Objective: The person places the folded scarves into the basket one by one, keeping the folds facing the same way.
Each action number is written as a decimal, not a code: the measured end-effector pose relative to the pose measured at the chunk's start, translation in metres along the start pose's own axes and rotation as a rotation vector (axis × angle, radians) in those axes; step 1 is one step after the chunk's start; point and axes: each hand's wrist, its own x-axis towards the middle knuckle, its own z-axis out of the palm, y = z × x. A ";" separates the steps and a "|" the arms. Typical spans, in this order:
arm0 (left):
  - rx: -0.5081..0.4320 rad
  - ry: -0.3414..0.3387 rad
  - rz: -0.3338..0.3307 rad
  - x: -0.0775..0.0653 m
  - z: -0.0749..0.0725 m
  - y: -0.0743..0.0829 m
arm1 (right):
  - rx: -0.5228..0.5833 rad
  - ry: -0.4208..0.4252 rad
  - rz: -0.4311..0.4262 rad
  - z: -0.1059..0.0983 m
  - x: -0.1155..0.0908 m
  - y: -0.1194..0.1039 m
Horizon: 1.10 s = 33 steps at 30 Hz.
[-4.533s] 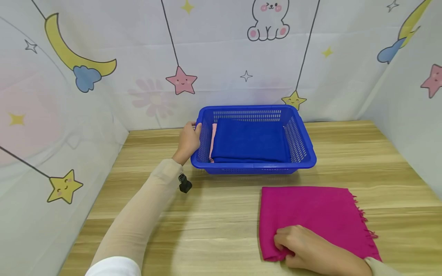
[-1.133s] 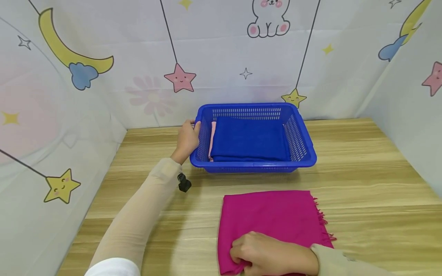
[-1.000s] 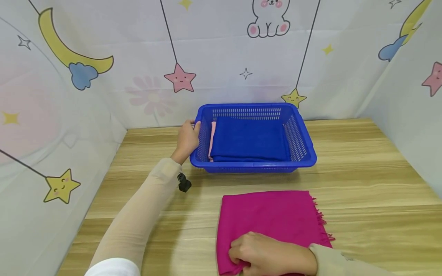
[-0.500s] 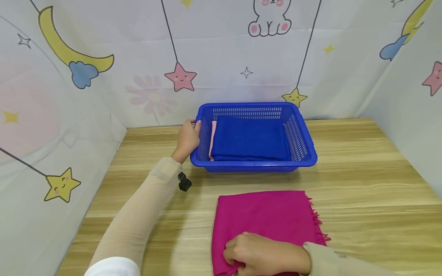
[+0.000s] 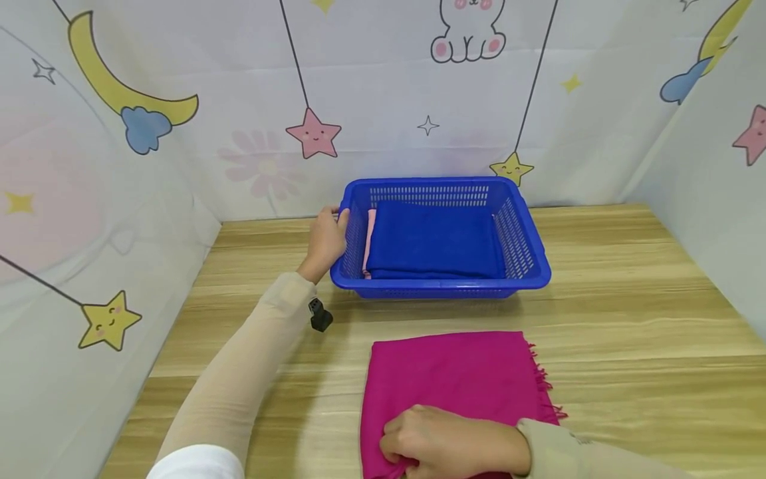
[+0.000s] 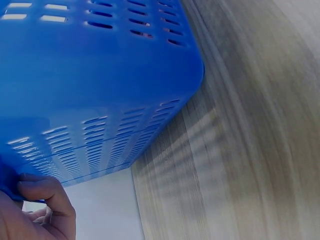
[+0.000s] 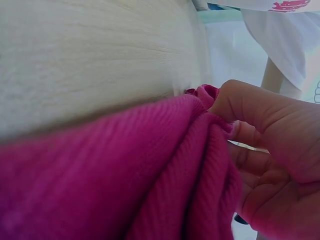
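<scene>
My left hand (image 5: 326, 241) grips the left rim of a blue plastic basket (image 5: 439, 285) at the back of the table; in the left wrist view its fingers (image 6: 50, 200) curl round the rim beside the slotted wall. Inside the basket lies a folded blue cloth (image 5: 437, 239), with a pink cloth (image 5: 369, 243) showing at its left edge. Nearer the front is a folded magenta scarf (image 5: 461, 372) with a fringed right edge. My right hand (image 5: 439, 442) pinches its near left part. In the right wrist view, bunched fabric (image 7: 200, 135) gathers between thumb and fingers.
The wooden table (image 5: 628, 299) extends on both sides of the basket and scarf. A small black device (image 5: 320, 316) shows at the left wrist. White printed fabric (image 5: 383, 86) walls in the back and both sides.
My right hand has drawn the magenta scarf leftward and slightly toward me, until it lies in front of the basket. My left hand and the basket have stayed in place.
</scene>
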 end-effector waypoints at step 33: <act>-0.033 -0.066 -0.009 0.006 -0.008 -0.006 | 0.325 0.049 0.161 -0.031 -0.036 0.004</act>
